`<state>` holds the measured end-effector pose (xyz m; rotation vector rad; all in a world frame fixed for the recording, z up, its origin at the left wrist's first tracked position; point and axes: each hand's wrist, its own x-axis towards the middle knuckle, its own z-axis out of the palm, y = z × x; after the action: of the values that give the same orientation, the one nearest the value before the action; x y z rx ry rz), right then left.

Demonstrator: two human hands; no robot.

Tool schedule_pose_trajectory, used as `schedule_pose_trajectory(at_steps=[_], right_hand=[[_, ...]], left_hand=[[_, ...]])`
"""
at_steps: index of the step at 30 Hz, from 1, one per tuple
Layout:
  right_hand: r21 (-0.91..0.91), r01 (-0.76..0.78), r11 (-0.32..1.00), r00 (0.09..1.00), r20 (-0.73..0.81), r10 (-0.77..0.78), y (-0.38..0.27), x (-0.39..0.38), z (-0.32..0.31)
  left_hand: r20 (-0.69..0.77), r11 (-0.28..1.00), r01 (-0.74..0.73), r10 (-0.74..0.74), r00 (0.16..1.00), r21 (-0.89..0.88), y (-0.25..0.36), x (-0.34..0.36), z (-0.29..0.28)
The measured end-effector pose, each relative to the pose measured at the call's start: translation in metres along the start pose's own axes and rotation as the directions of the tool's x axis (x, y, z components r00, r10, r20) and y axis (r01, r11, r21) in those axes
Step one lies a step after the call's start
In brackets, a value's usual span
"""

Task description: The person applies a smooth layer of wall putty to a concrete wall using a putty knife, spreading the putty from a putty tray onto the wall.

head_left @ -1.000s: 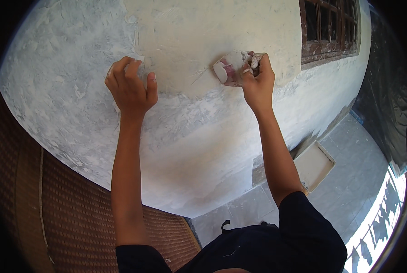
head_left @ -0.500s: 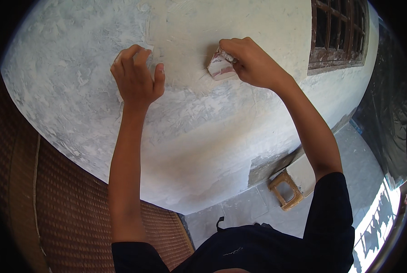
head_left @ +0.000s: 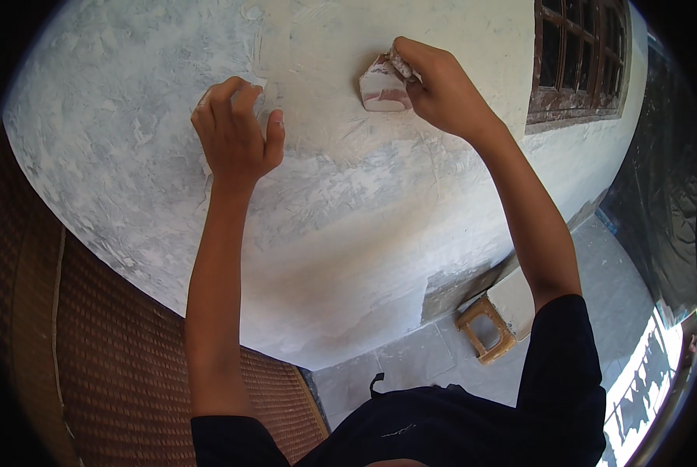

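My right hand (head_left: 450, 89) grips a putty knife (head_left: 385, 87) by its crusted handle. Its broad blade, smeared white and reddish brown, is against or close to the plastered wall (head_left: 341, 194); contact cannot be told. To the left, my left hand (head_left: 235, 132) is raised before the wall with curled fingers and the thumb standing apart. Pale edges peek out past its fingertips and wrist, perhaps a flat piece held behind them, mostly hidden by the hand. Around the hands, the wall carries cream filler above and patchy grey-white filler to the left and below.
A brown window frame with bars (head_left: 574, 58) is set in the wall at upper right. Below stands a stained stool (head_left: 486, 331) on grey floor tiles (head_left: 411, 354). Woven brown matting (head_left: 130, 366) lines the lower left. Dark plastic sheeting (head_left: 652, 187) hangs at the right.
My right hand has moved up and slightly right with the putty knife, whose blade has turned a little. The left hand has stayed almost in place.
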<state>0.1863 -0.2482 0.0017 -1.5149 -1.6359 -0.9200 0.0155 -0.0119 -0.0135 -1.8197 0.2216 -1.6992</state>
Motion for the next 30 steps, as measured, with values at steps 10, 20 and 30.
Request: schedule_pose_trajectory(at_steps=[10,20,30], right_hand=[[-0.01,0.025,1.0,1.0,0.008,-0.025,-0.003,0.002,0.004],[0.006,-0.006,1.0,0.992,0.129,0.005,-0.008,-0.01,0.013],[0.019,0.028,0.999,0.983,0.178,-0.031,-0.02,-0.01,0.023]], left_hand=[[-0.012,1.0,0.001,-0.001,1.0,-0.008,-0.001,-0.001,0.002],[-0.003,1.0,0.01,-0.01,1.0,-0.016,-0.001,0.0,0.001],[-0.068,1.0,-0.01,0.008,0.998,-0.025,-0.001,0.002,0.002]])
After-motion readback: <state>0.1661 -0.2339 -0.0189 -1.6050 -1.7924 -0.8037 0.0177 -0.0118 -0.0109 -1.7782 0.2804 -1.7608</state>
